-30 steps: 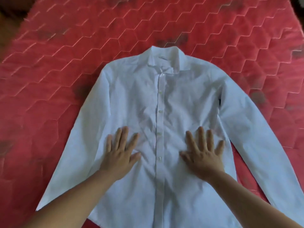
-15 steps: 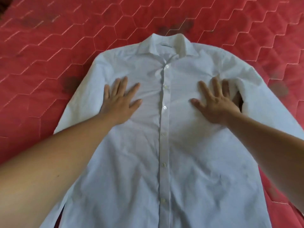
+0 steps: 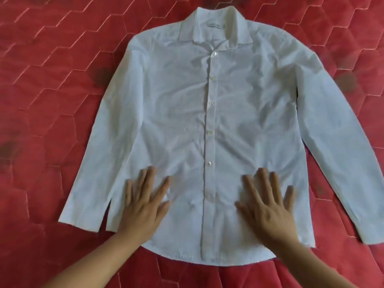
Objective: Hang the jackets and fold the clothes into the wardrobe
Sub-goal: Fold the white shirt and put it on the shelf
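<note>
While both palms press flat near its hem, the white button-up shirt [image 3: 207,121] lies face up, buttoned, on the red quilted bedspread [image 3: 52,80]. Left hand [image 3: 143,206] and right hand [image 3: 268,206] rest with fingers straight and spread, gripping nothing, either side of the button placket [image 3: 208,142]. Both sleeves lie alongside the body, collar farthest from the person.
</note>
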A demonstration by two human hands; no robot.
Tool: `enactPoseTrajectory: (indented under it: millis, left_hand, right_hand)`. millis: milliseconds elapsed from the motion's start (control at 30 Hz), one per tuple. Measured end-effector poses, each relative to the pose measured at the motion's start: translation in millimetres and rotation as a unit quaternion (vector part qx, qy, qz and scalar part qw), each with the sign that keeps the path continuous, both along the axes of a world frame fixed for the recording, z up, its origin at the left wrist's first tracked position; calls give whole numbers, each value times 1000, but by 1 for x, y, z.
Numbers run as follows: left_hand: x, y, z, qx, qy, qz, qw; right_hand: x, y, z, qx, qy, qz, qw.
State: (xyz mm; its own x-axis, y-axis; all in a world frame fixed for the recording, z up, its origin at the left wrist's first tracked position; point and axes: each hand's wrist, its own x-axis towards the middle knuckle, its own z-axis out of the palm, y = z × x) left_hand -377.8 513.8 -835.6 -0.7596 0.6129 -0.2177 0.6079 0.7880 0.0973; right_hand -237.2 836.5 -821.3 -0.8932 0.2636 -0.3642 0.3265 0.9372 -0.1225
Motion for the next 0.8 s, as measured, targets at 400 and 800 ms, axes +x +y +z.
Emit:
enactPoseTrajectory:
  millis: [400, 800]
  left_hand:
    - [28, -25, 1, -61, -19, 43, 997]
    - [84, 124, 35, 49, -96, -163, 981]
  right_hand:
    - [48, 4, 1, -11, -59, -79, 995]
    - [59, 172, 51, -31, 3, -586, 809]
